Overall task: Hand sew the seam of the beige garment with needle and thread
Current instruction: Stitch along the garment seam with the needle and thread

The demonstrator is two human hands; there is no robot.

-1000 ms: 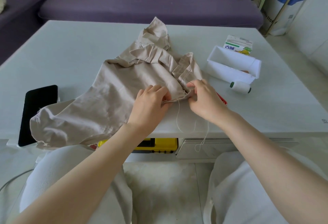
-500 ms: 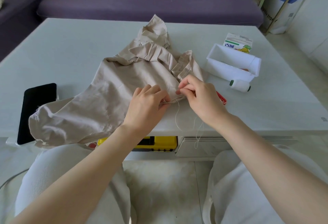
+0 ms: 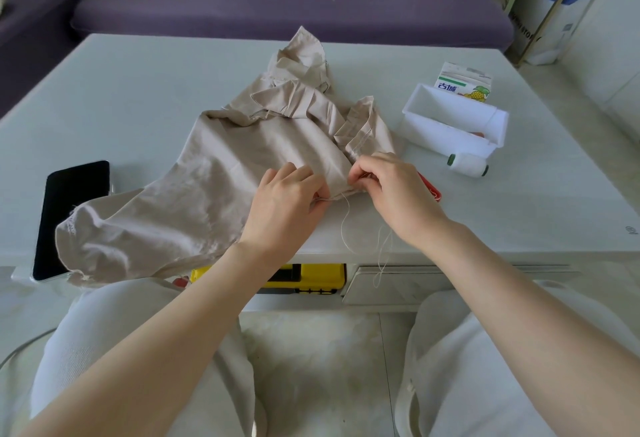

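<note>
The beige garment (image 3: 214,173) lies crumpled across the middle of the pale table (image 3: 138,97). My left hand (image 3: 284,204) grips its near seam edge between thumb and fingers. Just to the right, my right hand (image 3: 391,190) pinches at the same seam with curled fingertips; the needle itself is too small to make out. A loop of pale thread (image 3: 346,228) hangs from the seam over the table's front edge and dangles below it.
A black phone (image 3: 72,214) lies at the left front edge. A white tray (image 3: 453,124), a juice carton (image 3: 464,84) and a white thread spool (image 3: 467,165) sit at right. A red item (image 3: 431,188) peeks out behind my right hand. A yellow box (image 3: 304,279) is under the table.
My right hand's fingertips have shifted slightly along the seam and back, staying pinched there. The left hand keeps its grip on the fabric. The view has tilted a little.
</note>
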